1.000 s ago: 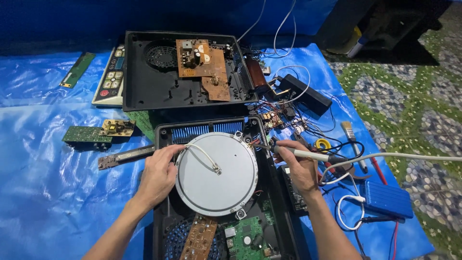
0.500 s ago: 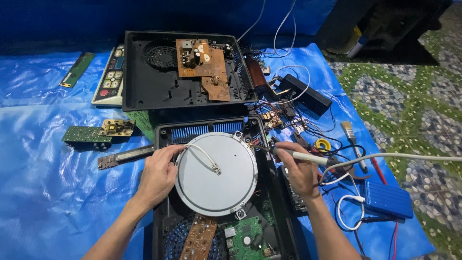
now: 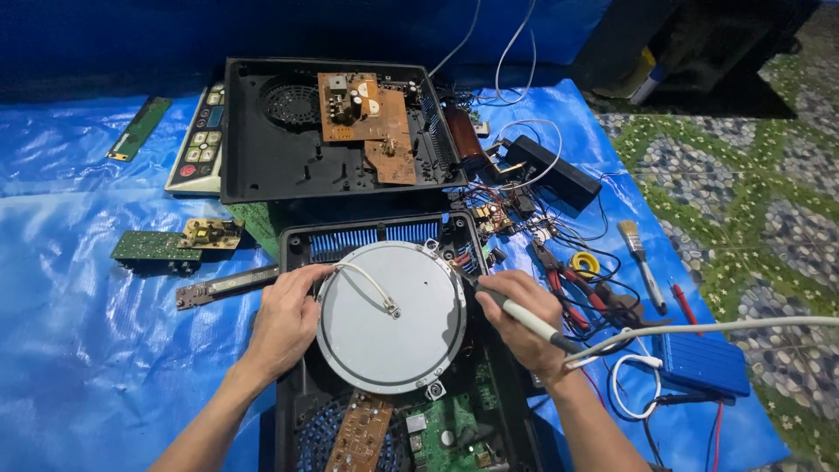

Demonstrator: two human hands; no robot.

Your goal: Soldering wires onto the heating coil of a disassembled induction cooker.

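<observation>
Person seated over an opened cooker case [image 3: 293,411] on a blue plastic sheet [image 3: 79,350].

Left hand [image 3: 284,319]: fingers curled over the left edge of the round white coil disc [image 3: 391,316], steadying it, thumb side near the rim. The disc sits flat inside the case, about central, with a white lead [image 3: 367,281] looping across its top to a small terminal near the middle.

Right hand [image 3: 520,319]: closed in a pen-like grip around a soldering iron [image 3: 516,313], dark handle, pale cable trailing off to the right. The tip points at the upper right edge of the disc, close to a cluster of wires there. Cannot tell whether the tip actually touches anything.

State of the work, as I judge it: well into a strip-down or repair. The case is open with its boards exposed: a brown board [image 3: 360,433] and a green board [image 3: 446,428] show at the near end below the disc, blue fins at the far end. Nothing is closed up again. The joint near the iron looks like the matter in hand; reassembly seems all to come.

Around: a second black case [image 3: 262,166] further back, brown circuit boards [image 3: 363,118] lying in it. A button panel [image 3: 199,150] to its left. Loose green boards [image 3: 153,247] on the sheet at left. To the right, pliers [image 3: 564,284], a yellow tape roll [image 3: 584,262], a small paintbrush [image 3: 640,260], a blue box [image 3: 703,363], tangled wires.
</observation>
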